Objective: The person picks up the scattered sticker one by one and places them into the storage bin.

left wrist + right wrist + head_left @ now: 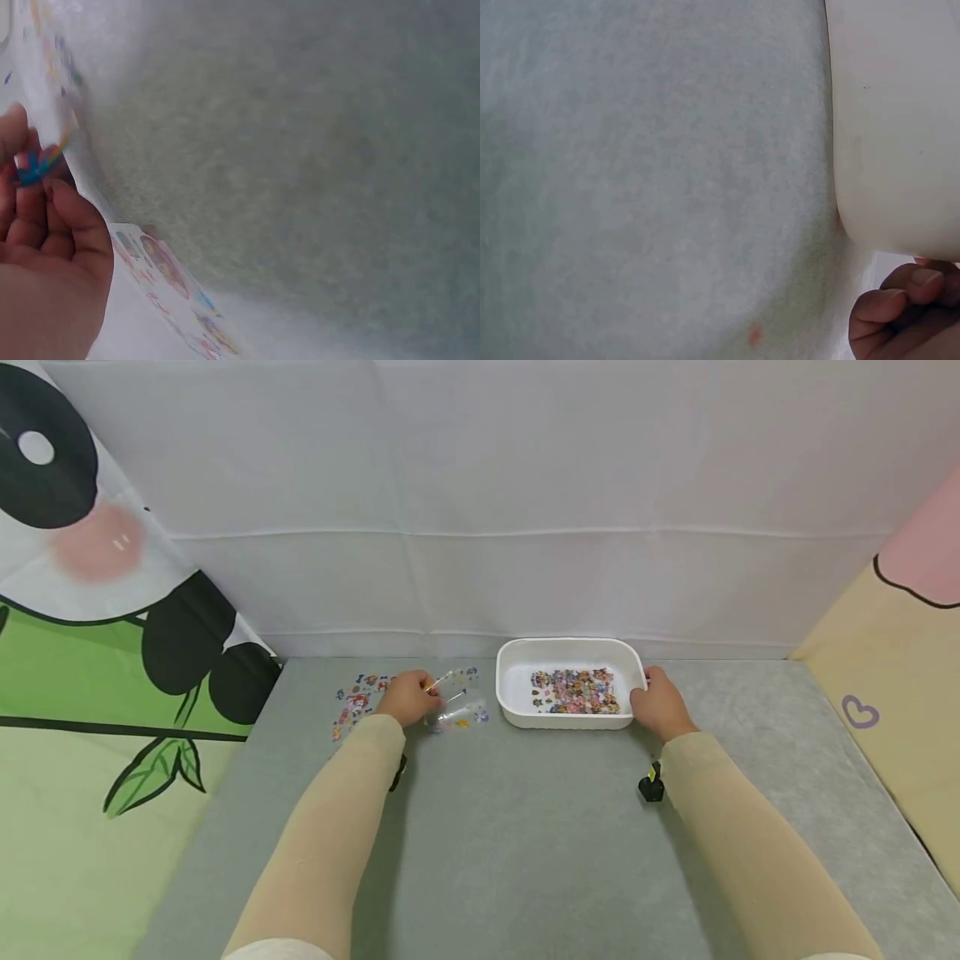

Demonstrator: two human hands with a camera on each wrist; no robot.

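Between the thumb and fingers of my left hand [407,697] is a small, thin, colourful piece [37,171], blue with a yellow end, perhaps a sticker. That hand is above clear, shiny plastic sheets [459,706] with small coloured pictures on them. A sheet of stickers [352,703] lies to its left, partly under the wrist. My right hand [663,706] grips the right end of a white plastic tub [572,723], thumb at the rim. In the right wrist view its fingers [922,279] curl beside the tub's end. Many small colourful pieces [576,692] lie inside the tub.
Grey cloth [525,843] covers the table. Behind the tub and sheets, a white curtain [480,568] rises at the table's back edge. Printed cloth panels stand along the left [135,677] and right [885,710] sides.
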